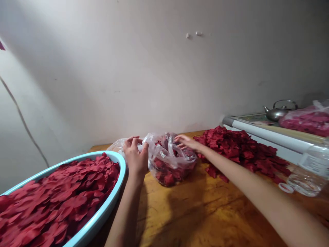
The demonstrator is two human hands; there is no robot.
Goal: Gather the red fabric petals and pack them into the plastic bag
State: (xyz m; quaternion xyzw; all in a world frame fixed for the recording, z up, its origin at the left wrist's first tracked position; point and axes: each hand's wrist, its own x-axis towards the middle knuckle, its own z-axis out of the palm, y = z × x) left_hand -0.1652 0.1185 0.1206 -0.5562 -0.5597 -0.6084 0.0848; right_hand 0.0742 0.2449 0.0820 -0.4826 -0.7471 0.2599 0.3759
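In the middle of the table stands a clear plastic bag point(171, 171), partly filled with red petals, its mouth loose and crumpled. My left hand point(136, 154) is just left of it, fingers bent and thumb held apart, in front of another crumpled clear plastic bag point(117, 145). Whether the fingertips touch that plastic is hidden. At the right side of the filled bag's mouth, my right hand point(189, 142) has its fingers stretched out, with nothing visible in them. A heap of red petals point(239, 147) lies right behind my right forearm.
A light-blue basin point(119, 171) full of red petals is at the left. On the wooden table point(185, 212), a clear plastic bottle point(309, 171) and a white ring point(285, 187) are at the right. A metal kettle point(279, 112) and a bag of pink petals point(308, 120) sit on the white chest.
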